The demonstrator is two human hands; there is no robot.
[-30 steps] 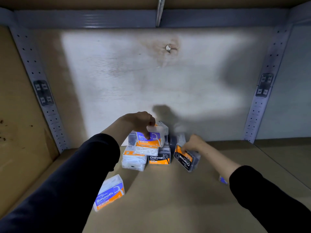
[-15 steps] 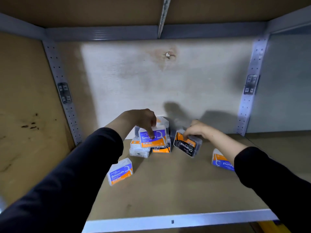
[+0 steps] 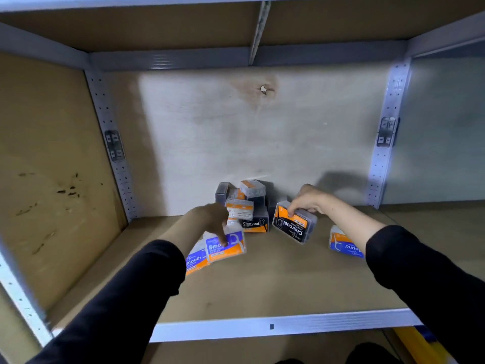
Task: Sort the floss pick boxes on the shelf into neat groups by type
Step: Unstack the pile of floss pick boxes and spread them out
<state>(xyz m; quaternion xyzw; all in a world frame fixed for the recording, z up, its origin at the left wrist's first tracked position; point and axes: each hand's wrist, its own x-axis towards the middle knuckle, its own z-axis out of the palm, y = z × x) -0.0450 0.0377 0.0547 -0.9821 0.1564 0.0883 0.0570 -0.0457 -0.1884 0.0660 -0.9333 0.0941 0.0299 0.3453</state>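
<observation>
My left hand (image 3: 214, 219) grips a blue-and-orange Smooth box (image 3: 227, 247) just above the shelf board, left of the pile. A second Smooth box (image 3: 195, 261) lies right beside it, partly behind my left sleeve. My right hand (image 3: 305, 202) holds a black Charcoal box (image 3: 295, 227), tilted, to the right of the pile. The pile (image 3: 245, 203) at the back centre holds clear and dark boxes, with another Charcoal box (image 3: 254, 225) at its front. A blue Round box (image 3: 345, 244) lies on the board under my right forearm.
The brown shelf board (image 3: 262, 285) ends in a grey metal front edge (image 3: 275, 327). Perforated uprights (image 3: 115, 153) stand at the back corners, and a wooden side panel (image 3: 47, 179) closes the left. A shelf sits overhead.
My left hand has carried the Smooth box down and forward off the pile toward the loose Smooth box. My right hand kept the Charcoal box and shifted slightly right. The camera pulled back.
</observation>
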